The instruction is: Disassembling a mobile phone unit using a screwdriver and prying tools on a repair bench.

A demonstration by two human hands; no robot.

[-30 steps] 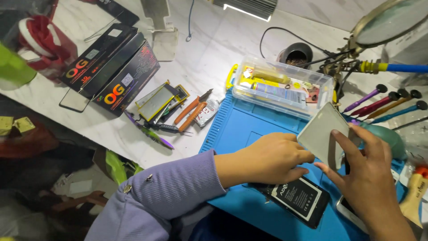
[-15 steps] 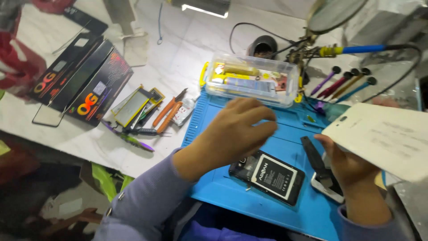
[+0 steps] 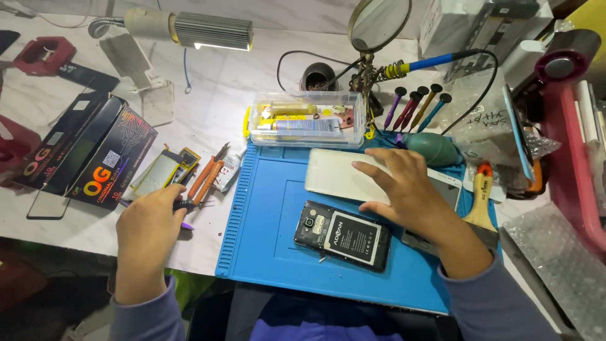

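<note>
On the table, off the blue mat's (image 3: pixel 265 252) left edge:
Left hand (image 3: pixel 148 221): fingers curled on a small dark tool (image 3: pixel 184 204), beside orange pliers (image 3: pixel 208 178).
Right hand (image 3: pixel 404 189): flat, fingers spread on white panel (image 3: pixel 334 177).
Panel's long side: left to right.

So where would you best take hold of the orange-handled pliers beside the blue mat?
Probably by the two orange handles, pinched across their width from above. The pliers lie flat on the white table, handles angled toward the left hand, thin metal tips pointing away, so the near handle end seems easiest to reach.
</note>
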